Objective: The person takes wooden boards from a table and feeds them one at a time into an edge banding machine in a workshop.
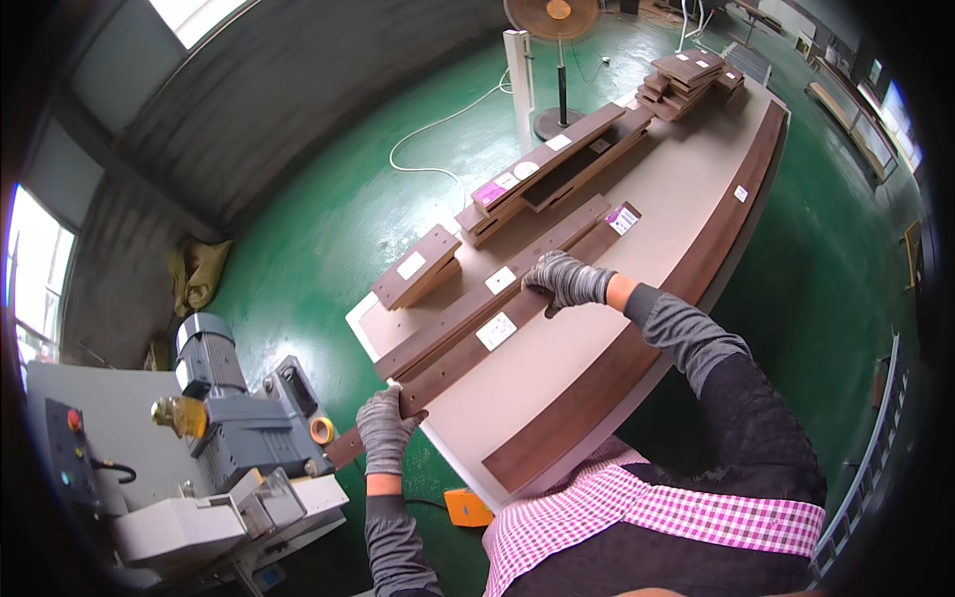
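A long brown board (453, 373) with small holes and white stickers lies slantwise over the left part of the worktable (587, 348). My left hand (386, 433), in a grey knitted glove, is closed around it near the table's left edge. A brown end (344, 448) shows beyond that hand and appears to be the same board. My right hand (569, 281), gloved alike, curls its fingers over the board's near edge, around its middle; the fingertips are partly hidden. Close along its far side runs another long brown board (502, 281).
A machine with a grey motor (209, 353) stands at the left. Brown board stacks (557, 159) and a short block (418, 269) occupy the table's far side; more boards (686, 80) are piled at its far end. One long board (597, 388) borders the near edge. A fan (552, 15) stands behind.
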The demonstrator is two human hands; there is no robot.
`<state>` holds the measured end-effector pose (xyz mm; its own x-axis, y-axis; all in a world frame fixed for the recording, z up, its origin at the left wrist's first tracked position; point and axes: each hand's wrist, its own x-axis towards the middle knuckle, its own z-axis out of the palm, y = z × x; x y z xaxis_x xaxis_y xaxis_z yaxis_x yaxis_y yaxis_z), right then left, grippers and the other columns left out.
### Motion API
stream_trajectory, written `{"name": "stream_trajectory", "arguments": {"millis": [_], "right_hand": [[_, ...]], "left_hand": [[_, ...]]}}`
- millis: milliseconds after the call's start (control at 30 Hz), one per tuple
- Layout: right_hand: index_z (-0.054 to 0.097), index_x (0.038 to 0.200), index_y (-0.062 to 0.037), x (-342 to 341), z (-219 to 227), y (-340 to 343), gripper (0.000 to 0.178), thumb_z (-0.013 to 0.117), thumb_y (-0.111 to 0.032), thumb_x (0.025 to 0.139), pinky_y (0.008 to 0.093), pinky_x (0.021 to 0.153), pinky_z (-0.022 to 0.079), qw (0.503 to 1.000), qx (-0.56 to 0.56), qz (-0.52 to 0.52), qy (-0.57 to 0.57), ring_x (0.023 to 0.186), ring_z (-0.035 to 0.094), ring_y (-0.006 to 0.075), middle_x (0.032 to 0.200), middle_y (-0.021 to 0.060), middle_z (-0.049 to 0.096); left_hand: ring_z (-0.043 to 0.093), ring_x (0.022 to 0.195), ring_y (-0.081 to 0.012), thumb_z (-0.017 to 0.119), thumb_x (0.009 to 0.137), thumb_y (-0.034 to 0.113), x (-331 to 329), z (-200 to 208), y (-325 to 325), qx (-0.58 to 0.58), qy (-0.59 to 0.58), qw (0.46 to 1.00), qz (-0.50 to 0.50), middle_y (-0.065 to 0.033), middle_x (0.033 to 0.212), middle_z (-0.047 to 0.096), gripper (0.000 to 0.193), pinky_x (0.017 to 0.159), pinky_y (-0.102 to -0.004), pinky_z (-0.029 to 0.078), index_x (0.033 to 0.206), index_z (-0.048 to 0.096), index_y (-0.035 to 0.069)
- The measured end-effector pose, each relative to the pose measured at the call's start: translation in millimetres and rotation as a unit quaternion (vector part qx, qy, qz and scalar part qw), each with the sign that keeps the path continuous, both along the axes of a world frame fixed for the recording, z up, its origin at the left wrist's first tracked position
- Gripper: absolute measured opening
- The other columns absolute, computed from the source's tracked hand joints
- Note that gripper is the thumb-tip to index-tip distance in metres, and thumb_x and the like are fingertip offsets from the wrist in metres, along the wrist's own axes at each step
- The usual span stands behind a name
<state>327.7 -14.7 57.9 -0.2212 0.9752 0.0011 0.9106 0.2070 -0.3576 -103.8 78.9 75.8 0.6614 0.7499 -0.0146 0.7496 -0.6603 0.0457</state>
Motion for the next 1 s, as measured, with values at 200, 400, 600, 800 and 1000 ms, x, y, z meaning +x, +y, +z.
{"name": "stream_trajectory", "arguments": {"millis": [200,400,600,800,1000], "right_hand": [[0.064,0.090,-0.0136,99,-38,54,0.041,0.088,-0.024,0.058,0.0415,0.079,0.049,0.998,-0.005,-0.039,-0.053,0.085,0.065,0.0302,0.085,0.0067,0.067],[0.060,0.117,-0.0202,109,-83,80,0.055,0.081,-0.024,0.066,0.0428,0.087,0.046,0.977,-0.080,-0.096,-0.175,0.101,0.066,0.0280,0.105,0.0052,0.068],[0.061,0.115,-0.0200,115,-80,86,0.051,0.080,-0.023,0.067,0.0437,0.084,0.048,0.970,-0.106,-0.084,-0.204,0.102,0.066,0.0262,0.105,0.0050,0.068],[0.062,0.113,-0.0190,120,-90,83,0.051,0.081,-0.026,0.067,0.0450,0.084,0.048,0.971,-0.088,-0.083,-0.207,0.102,0.065,0.0266,0.106,0.0053,0.067],[0.059,0.119,-0.0180,120,-82,90,0.059,0.082,-0.022,0.065,0.0453,0.081,0.051,0.972,-0.135,-0.046,-0.189,0.100,0.067,0.0272,0.106,0.0061,0.068]], "left_hand": [[0.064,0.087,-0.0312,0.086,0.060,0.040,125,-46,81,-0.079,0.039,0.996,0.024,-0.0116,0.087,0.067,0.048,0.079,-0.0431,0.051,0.089,0.063,0.010],[0.065,0.100,-0.0335,0.089,0.056,0.044,152,-104,98,-0.064,0.084,0.993,0.051,-0.0162,0.105,0.068,0.066,0.088,-0.0428,0.051,0.105,0.063,0.009],[0.066,0.098,-0.0334,0.089,0.057,0.042,164,-95,101,-0.107,0.176,0.975,0.081,-0.0160,0.102,0.069,0.070,0.088,-0.0423,0.052,0.113,0.059,0.010],[0.066,0.100,-0.0328,0.086,0.063,0.034,167,-92,104,-0.120,0.178,0.974,0.066,-0.0160,0.102,0.070,0.060,0.089,-0.0427,0.052,0.110,0.060,0.009],[0.065,0.102,-0.0337,0.085,0.062,0.029,166,-88,99,-0.153,0.158,0.971,0.093,-0.0169,0.104,0.069,0.061,0.089,-0.0424,0.052,0.114,0.060,0.011]]}}
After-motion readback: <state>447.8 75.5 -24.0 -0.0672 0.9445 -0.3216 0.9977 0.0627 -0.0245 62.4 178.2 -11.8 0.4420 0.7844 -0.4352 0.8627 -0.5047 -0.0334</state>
